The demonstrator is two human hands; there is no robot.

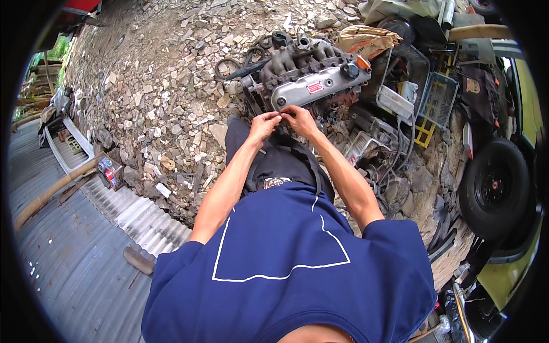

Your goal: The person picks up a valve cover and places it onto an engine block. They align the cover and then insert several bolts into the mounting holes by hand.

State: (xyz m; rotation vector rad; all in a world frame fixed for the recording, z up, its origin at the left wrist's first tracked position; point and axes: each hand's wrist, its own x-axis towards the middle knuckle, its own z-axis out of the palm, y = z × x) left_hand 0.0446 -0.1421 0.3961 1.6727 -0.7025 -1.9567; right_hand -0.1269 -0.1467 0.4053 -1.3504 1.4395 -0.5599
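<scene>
My left hand (265,125) and my right hand (299,120) meet fingertip to fingertip in front of me, just this side of an engine (311,80). Both hands are closed in a pinch. Whatever sits between the fingertips is too small to make out. The engine lies on the ground with its silver valve cover (297,88) up. A black oil filler cap (349,71) sits at the cover's right end, beside an orange part (363,62). Along the far side run rusty manifold pipes (286,59).
Black belts (227,68) lie left of the engine on stony ground (154,91). To the right are a blue crate (438,100), hoses, metal parts and a tyre (494,188) by a yellow-green vehicle (526,103). Corrugated metal sheets (86,246) and a bamboo pole (54,194) are at left.
</scene>
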